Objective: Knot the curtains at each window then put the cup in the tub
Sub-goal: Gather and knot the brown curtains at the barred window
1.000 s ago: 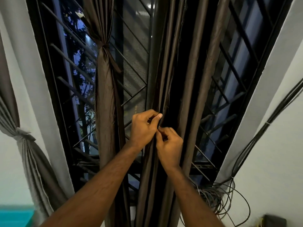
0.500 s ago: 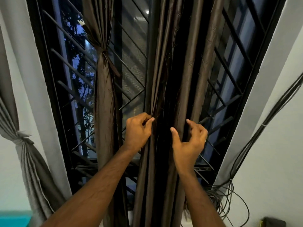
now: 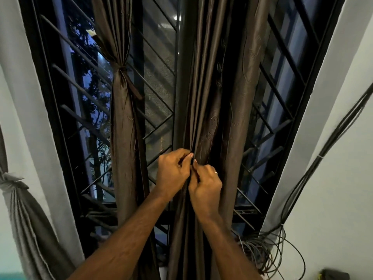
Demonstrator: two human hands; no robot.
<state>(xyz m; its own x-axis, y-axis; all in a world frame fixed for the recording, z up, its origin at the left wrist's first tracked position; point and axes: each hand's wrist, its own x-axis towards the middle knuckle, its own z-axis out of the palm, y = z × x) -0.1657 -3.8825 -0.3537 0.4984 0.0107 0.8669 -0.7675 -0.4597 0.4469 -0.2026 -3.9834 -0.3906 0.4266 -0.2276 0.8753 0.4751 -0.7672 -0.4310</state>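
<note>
A dark brown curtain (image 3: 214,93) hangs loose in long folds down the middle of the barred window. My left hand (image 3: 173,172) pinches a fold of it at about waist height of the window. My right hand (image 3: 205,186) sits right beside, fingers curled round the neighbouring folds, a ring on one finger. The two hands touch. Left of them a second brown curtain (image 3: 123,122) hangs tied in a knot (image 3: 119,67) high up. No cup or tub is in view.
A grey curtain (image 3: 26,219) at the far left is knotted. The window has black diagonal bars (image 3: 157,126). Black cables (image 3: 331,154) run down the white wall at right into a tangled coil (image 3: 268,251) near the floor.
My right hand, open and apart from the left half a second ago, has come back to the left hand and closed on the curtain folds. The left hand kept its pinch.
</note>
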